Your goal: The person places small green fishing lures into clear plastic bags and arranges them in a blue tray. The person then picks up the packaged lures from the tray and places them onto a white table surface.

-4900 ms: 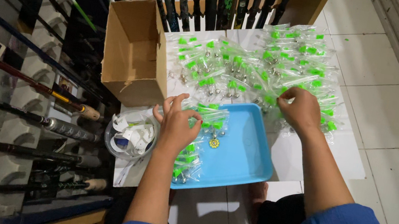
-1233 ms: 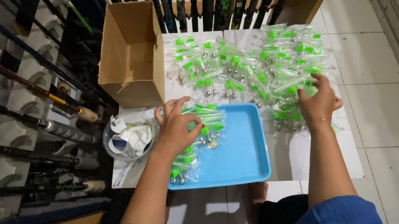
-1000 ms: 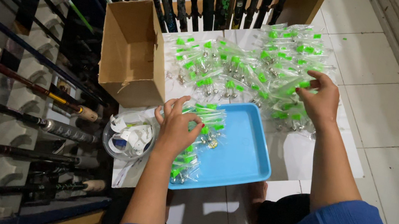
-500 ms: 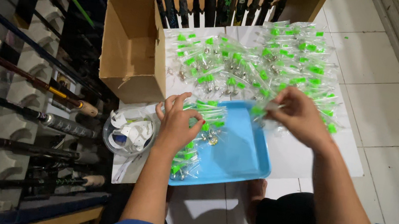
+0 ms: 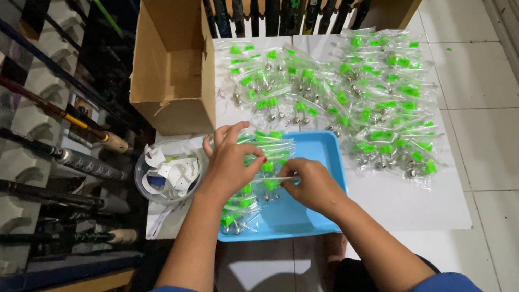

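Note:
A blue plastic tray (image 5: 327, 151) sits at the near edge of a low white table (image 5: 403, 203). Along its left side lies a stack of clear packets with green tags (image 5: 247, 201). My left hand (image 5: 229, 162) rests on top of that stack, fingers spread. My right hand (image 5: 312, 183) is over the tray beside it, pinching one clear green-tagged packet (image 5: 271, 181) against the stack. Both hands nearly touch. Farther back on the table, several more such packets (image 5: 358, 92) lie spread out in a loose pile.
An open brown cardboard box (image 5: 175, 63) stands on its side left of the tray. A round clear tub of white paper slips (image 5: 168, 173) sits near my left wrist. Fishing rods on racks (image 5: 33, 131) fill the left side and the back. White tiled floor lies to the right.
My right hand left the packet pile at the back, carried one packet toward me, and now holds it against the stack in the tray. My left hand stayed on the stack.

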